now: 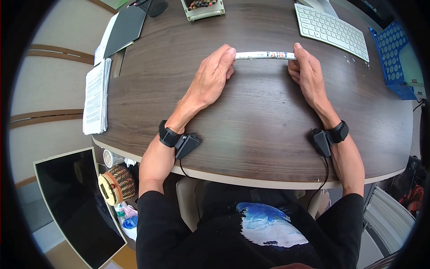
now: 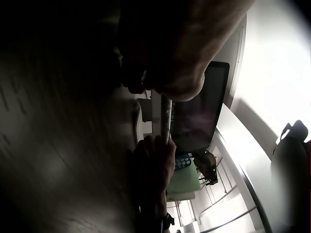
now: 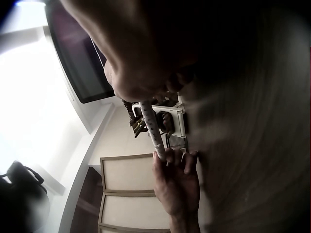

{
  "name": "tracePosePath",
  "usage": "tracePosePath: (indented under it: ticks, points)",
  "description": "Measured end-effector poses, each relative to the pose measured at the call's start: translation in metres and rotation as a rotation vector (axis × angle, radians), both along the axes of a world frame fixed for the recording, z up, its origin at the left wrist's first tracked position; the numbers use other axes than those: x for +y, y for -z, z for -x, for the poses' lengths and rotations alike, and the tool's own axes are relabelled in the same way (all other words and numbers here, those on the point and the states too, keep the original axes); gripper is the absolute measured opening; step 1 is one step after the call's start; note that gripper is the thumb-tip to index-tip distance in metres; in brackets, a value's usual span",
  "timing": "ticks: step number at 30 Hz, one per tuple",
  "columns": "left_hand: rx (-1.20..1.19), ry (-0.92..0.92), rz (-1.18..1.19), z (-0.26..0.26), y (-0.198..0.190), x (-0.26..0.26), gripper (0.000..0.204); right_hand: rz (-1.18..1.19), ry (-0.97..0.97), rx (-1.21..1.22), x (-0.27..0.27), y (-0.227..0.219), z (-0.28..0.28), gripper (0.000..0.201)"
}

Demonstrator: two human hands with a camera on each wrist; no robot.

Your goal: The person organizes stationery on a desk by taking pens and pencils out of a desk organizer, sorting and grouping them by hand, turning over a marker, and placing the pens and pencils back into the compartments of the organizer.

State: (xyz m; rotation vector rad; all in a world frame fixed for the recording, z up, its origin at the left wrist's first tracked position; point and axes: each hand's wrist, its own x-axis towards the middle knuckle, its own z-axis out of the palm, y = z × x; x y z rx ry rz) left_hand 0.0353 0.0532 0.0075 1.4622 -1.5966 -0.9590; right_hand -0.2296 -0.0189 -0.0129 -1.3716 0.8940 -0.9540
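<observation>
A slim white tube [image 1: 263, 55] with coloured letters reading PAINT spans the gap between both hands, over the desk. Its left end is pinched by my left hand [image 1: 210, 74], thumb on top and fingers curled beneath. At the other end my right hand [image 1: 308, 71] grips it the same way. Both tips are hidden inside the hands. The left wrist view shows the tube [image 2: 166, 119] running from the near hand to the right hand [image 2: 158, 162]. In the right wrist view the speckled tube [image 3: 152, 128] reaches the left hand [image 3: 179, 187].
The brown desk [image 1: 251, 134] lies beneath. A keyboard [image 1: 333, 31] is at the back right, beside a blue perforated basket [image 1: 392, 58]. A holder of coloured pencils [image 1: 204, 11] stands at the back. Stacked papers [image 1: 96, 98] and a dark folder [image 1: 126, 33] lie left.
</observation>
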Motion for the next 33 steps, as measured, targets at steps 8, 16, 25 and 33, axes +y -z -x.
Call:
tracePosePath:
  ticks: [8, 16, 25, 33]
  points:
    - [0.024, -0.004, -0.033, 0.001, -0.001, 0.001, 0.049, 0.006, -0.015, 0.032, 0.001, 0.000, 0.000, 0.051]
    - [0.154, -0.025, -0.032, 0.004, 0.002, 0.001, 0.047, -0.060, -0.050, -0.014, -0.002, -0.005, 0.001, 0.049]
    - [0.113, 0.001, 0.032, 0.010, 0.003, 0.004, 0.047, -0.084, -0.001, 0.069, -0.003, -0.009, -0.002, 0.055]
    - [0.126, -0.004, 0.007, 0.008, 0.007, 0.003, 0.047, -0.122, 0.038, 0.008, -0.003, -0.006, -0.001, 0.053]
